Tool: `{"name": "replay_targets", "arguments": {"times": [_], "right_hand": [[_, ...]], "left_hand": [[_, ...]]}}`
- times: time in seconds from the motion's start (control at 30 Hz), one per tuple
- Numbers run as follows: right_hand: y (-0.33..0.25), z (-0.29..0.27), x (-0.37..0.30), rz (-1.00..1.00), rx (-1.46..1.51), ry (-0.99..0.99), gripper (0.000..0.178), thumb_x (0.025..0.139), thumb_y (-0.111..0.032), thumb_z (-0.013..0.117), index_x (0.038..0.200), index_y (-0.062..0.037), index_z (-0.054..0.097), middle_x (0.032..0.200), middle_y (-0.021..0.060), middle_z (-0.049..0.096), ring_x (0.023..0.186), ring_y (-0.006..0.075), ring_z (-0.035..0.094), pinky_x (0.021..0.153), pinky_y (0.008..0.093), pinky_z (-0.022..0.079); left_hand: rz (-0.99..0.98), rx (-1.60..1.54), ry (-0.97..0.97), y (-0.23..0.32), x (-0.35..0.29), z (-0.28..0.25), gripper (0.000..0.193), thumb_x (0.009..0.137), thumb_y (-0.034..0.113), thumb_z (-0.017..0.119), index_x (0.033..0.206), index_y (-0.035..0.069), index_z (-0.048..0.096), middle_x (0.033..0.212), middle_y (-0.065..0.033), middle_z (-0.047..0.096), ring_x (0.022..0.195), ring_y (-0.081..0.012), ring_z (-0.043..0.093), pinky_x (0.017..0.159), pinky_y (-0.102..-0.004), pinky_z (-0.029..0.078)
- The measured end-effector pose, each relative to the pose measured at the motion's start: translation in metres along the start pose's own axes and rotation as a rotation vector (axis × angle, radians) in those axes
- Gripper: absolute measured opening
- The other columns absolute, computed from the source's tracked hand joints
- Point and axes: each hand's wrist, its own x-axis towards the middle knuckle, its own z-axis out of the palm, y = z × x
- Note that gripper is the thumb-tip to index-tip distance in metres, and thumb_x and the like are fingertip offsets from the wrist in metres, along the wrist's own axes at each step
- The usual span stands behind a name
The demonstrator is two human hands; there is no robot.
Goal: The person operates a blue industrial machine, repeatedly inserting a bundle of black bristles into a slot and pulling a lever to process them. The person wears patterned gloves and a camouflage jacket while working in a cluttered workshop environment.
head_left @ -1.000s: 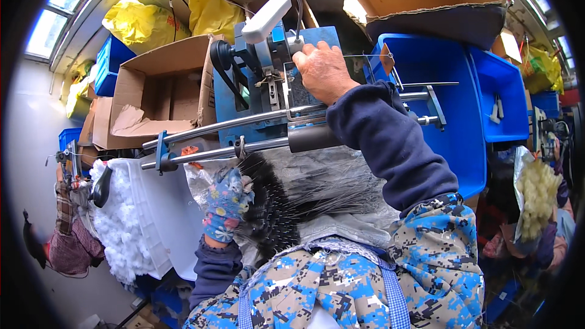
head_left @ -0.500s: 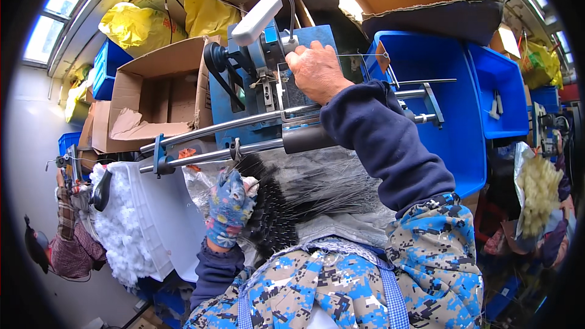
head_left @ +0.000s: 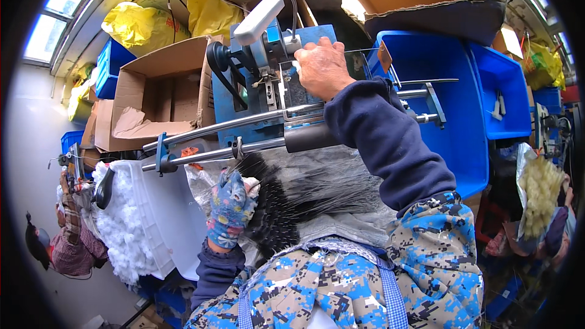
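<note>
My right hand (head_left: 323,70), bare and with curled fingers, is over the blue bench machine (head_left: 259,119). A thin metal wire (head_left: 359,50) runs out from its fingers to the right, and the fingers close on it. Something small and pale shows at the fingertips, too small to name. Lower down, my left hand (head_left: 230,207) wears a blue floral glove with worn, whitish fingertips. Its fingers are bent together beside a pile of black-bristled wire brushes (head_left: 274,207) on my lap; what they hold is hidden. The brushes' long thin wires fan out rightward over a grey sheet (head_left: 329,164).
Two steel rods (head_left: 213,157) cross in front of the machine. An open cardboard box (head_left: 137,79) stands left of it; a big blue bin (head_left: 454,128) stands right. A white tub (head_left: 161,219) of white fluffy pieces is at lower left. A person's sleeve (head_left: 73,210) shows far left.
My right hand has shifted slightly right at the machine, and the wire it holds now slopes up to the right. My left hand stays by the brushes.
</note>
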Motion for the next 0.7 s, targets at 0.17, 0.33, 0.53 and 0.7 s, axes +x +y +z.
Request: {"name": "replay_targets", "arguments": {"times": [0.17,0.33,0.53,0.7], "right_hand": [[0.006,-0.024,-0.045,-0.037,0.03,0.047,0.054,0.069,-0.024,0.071,0.113,0.003,0.053,0.125,0.0181,0.037,0.114,0.0321,0.038,0.092,0.0458,0.032],[0.003,-0.032,-0.049,0.038,0.102,-0.084,0.058,0.072,-0.028,0.07,0.117,0.0034,0.05,0.12,0.0208,0.038,0.112,0.0354,0.042,0.089,0.0436,0.04],[0.002,-0.034,-0.047,0.067,0.151,-0.171,0.06,0.078,-0.029,0.065,0.124,0.0049,0.044,0.112,0.0223,0.042,0.095,0.0373,0.056,0.079,0.0415,0.048],[-0.008,-0.025,-0.044,0.056,0.128,-0.188,0.062,0.082,-0.031,0.061,0.126,0.0067,0.041,0.107,0.0228,0.046,0.088,0.036,0.061,0.073,0.0398,0.051]], "left_hand": [[-0.042,-0.08,0.024,-0.014,-0.019,0.007,0.018,0.071,0.012,0.068,0.089,0.012,0.065,0.075,-0.0077,0.06,0.068,-0.0271,0.059,0.062,-0.038,0.047],[0.073,-0.056,0.033,-0.004,0.001,0.013,0.018,0.07,0.01,0.067,0.088,0.011,0.065,0.073,-0.0069,0.058,0.065,-0.0276,0.057,0.063,-0.0372,0.047],[-0.036,-0.156,0.003,-0.004,-0.008,0.008,0.017,0.07,0.007,0.068,0.086,0.01,0.063,0.078,-0.0101,0.06,0.073,-0.0309,0.059,0.064,-0.0404,0.046],[0.006,-0.038,0.008,-0.001,-0.009,0.007,0.018,0.07,0.009,0.069,0.086,0.012,0.064,0.078,-0.0098,0.061,0.071,-0.0311,0.06,0.062,-0.0403,0.047]]}}
